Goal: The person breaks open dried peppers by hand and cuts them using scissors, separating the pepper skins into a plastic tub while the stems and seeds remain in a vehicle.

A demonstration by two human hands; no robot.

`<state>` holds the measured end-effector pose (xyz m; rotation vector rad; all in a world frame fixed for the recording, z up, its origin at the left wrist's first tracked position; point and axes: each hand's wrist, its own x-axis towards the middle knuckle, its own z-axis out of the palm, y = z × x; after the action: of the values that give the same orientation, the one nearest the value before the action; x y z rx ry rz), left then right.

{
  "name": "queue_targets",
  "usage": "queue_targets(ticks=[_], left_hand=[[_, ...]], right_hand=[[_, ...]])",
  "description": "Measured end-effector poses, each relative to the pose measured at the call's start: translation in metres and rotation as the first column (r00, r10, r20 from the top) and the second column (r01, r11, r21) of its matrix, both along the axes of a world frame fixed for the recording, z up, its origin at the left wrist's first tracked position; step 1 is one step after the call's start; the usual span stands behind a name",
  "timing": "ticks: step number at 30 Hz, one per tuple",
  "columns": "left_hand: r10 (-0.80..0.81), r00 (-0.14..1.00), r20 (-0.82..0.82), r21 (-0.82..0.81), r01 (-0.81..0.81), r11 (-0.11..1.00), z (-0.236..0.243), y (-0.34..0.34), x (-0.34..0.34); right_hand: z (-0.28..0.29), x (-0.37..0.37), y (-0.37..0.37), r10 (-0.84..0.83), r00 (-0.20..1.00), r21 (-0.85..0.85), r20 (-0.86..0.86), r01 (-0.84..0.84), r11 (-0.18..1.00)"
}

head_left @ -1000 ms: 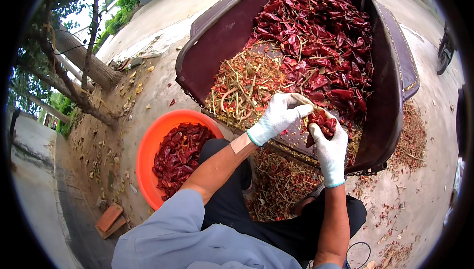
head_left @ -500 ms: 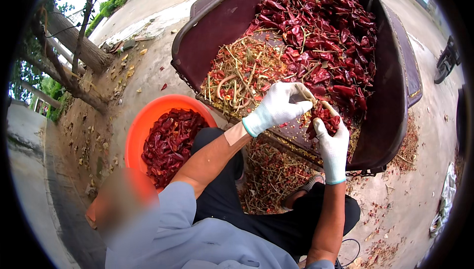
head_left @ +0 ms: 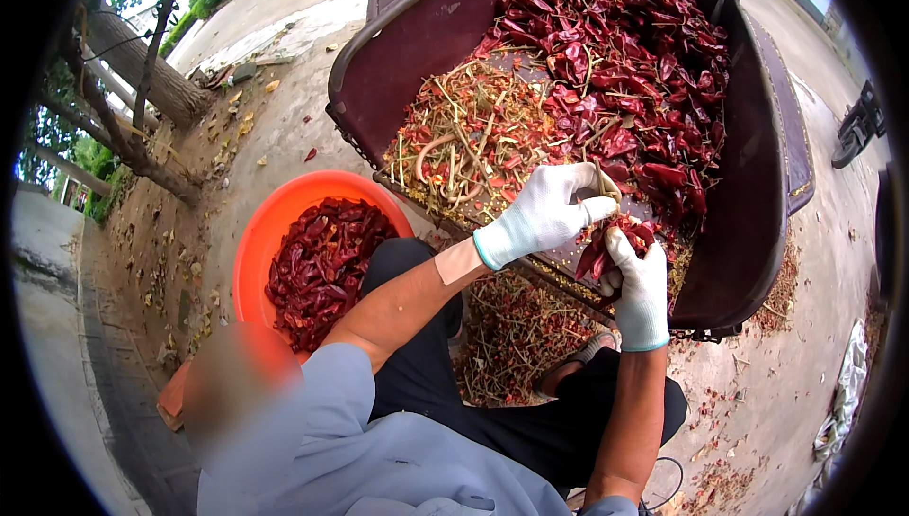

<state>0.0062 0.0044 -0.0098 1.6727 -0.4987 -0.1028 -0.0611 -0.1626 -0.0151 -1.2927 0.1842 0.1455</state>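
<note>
My right hand (head_left: 640, 293), in a white knit glove, is closed on a small bunch of dried red chili peppers (head_left: 594, 258). Just above that bunch, my left hand (head_left: 546, 215), gloved alike, makes a pinch with thumb and forefinger; what sits between the tips is too small to make out. Both hands are over the near edge of a dark maroon cart bed (head_left: 398, 71). Inside it lie a large heap of dried red chilies (head_left: 615, 52) and, on the left, a pile of stems and broken bits (head_left: 473, 133).
An orange basin (head_left: 248, 275) part-filled with dried chilies (head_left: 327, 270) stands by my left knee. Stems and scraps (head_left: 516, 336) litter the ground under the cart. Trees (head_left: 142, 76) rise at the far left. A white sack (head_left: 841, 412) lies at the far right.
Both hands have stayed close together and shifted slightly. The right hand's fingers have curled further around the chilies, which have dipped a little to the left.
</note>
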Motion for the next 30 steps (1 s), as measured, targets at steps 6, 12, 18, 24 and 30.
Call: queue_targets(ticks=[6, 12, 18, 24, 30], left_hand=[[-0.091, 0.969, -0.230, -0.062, 0.079, 0.995, 0.008, -0.002, -0.003], [-0.108, 0.946, 0.305, 0.479, -0.054, 0.876, 0.004, 0.002, -0.007], [0.050, 0.962, 0.268, 0.581, -0.203, 0.788, 0.013, 0.022, 0.015], [0.000, 0.931, 0.364, 0.622, -0.243, 0.744, 0.009, 0.041, 0.001], [0.128, 0.988, 0.085, 0.180, -0.142, 0.973, 0.010, 0.052, -0.085]], right_hand=[[0.001, 0.001, -0.003, 0.099, 0.976, -0.187, 0.196, -0.062, 0.980], [0.002, -0.003, -0.011, 0.518, 0.850, -0.557, 0.099, -0.384, 0.736], [0.006, -0.012, -0.013, 0.408, 0.910, -0.184, 0.072, -0.390, 0.902], [0.020, -0.015, 0.000, 0.227, 0.967, -0.173, 0.114, -0.205, 0.963], [-0.003, -0.043, 0.012, 0.002, 0.999, 0.064, 0.054, -0.005, 0.998]])
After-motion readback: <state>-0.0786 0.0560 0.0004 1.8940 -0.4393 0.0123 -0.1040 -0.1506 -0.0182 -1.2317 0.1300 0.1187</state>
